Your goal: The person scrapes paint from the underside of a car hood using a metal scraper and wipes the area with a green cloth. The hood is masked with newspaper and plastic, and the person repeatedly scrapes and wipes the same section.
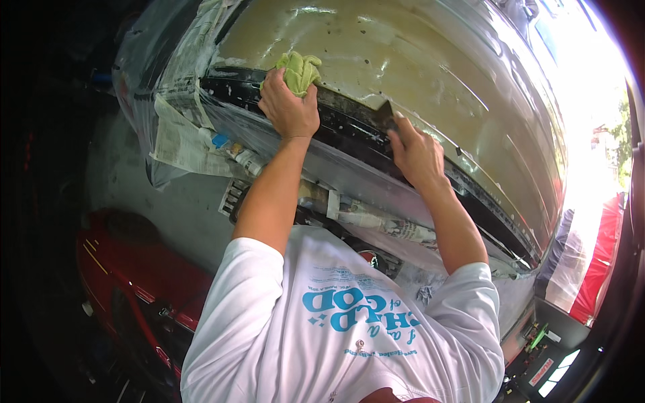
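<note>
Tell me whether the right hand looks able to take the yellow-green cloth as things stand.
Probably not freely: the right hand already holds a dark flat tool, and the left hand is on the yellow-green cloth.

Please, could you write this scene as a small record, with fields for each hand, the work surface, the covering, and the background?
Left side: left hand grips a crumpled yellow-green cloth
Right side: right hand holds a dark, flat, blade-like tool
Work surface: glossy tan curved panel with dark spots, bordered by a long black strip
Covering: printed newspaper sheets and clear plastic sheeting at the panel's left end
Background: glossy red vehicle at lower left
</note>
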